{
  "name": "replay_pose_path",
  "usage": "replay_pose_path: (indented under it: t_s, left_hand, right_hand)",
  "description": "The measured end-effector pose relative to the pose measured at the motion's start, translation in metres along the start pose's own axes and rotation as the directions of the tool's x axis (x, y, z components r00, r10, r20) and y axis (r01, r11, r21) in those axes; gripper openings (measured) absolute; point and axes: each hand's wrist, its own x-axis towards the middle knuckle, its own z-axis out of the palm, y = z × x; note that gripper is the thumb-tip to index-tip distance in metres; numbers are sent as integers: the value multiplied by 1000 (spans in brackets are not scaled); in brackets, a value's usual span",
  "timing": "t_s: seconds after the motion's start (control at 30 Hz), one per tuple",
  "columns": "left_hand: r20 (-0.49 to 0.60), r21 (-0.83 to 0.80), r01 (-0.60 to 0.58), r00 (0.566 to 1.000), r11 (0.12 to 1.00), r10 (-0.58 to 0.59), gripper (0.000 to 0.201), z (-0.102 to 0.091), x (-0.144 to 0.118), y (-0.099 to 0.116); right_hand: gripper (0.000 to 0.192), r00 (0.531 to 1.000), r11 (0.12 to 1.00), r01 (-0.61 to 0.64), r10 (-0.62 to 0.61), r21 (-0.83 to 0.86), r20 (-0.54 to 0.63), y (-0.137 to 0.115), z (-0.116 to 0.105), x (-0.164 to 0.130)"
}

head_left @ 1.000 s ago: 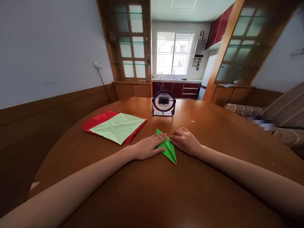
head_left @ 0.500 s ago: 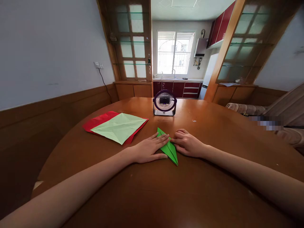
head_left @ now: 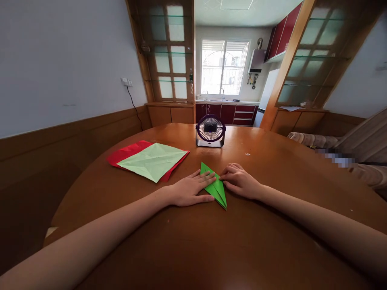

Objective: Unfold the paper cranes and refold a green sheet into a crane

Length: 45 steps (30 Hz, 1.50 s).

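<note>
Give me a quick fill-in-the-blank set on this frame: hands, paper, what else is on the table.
1. Both hands, the left hand and the right hand, press flat on a folded piece of ____ paper.
2. The pale green sheet lies on top of a ____ sheet.
3. Beyond the hands, on the wooden table, stands a small ____ facing the camera.
4. The stacked sheets lie nearer the person's ____ hand.

Missing words: green; red; fan; left
</note>
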Motion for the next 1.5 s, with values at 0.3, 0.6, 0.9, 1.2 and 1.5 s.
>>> replay_pose_path:
  t_s: [0.3, 0.6, 0.9, 1.2, 1.5]
  left_hand:
    - [-282, 37, 72, 958, 997, -59, 32, 6, 32, -4]
    - [-148, 36, 169, 976, 985, -162, 47, 7, 37, -15]
    - [-56, 45, 131, 990, 990, -129, 46, -1, 33, -19]
    - [-108, 110, 101, 990, 989, -89, 49, 4, 31, -20]
    - [-5, -35, 4, 1000, 999, -4, 52, -6, 24, -37]
  right_hand:
    - [19, 997, 999, 39, -40, -25, -60, 1, 6, -3]
    - [27, 937, 937, 348, -349, -31, -3, -7, 0, -3]
    - [33, 932, 934, 356, -357, 24, 62, -10, -3, -3]
    - [33, 938, 940, 337, -340, 52, 72, -12, -5, -3]
    - [28, 943, 946, 323, -322, 1, 79, -17, -7, -2]
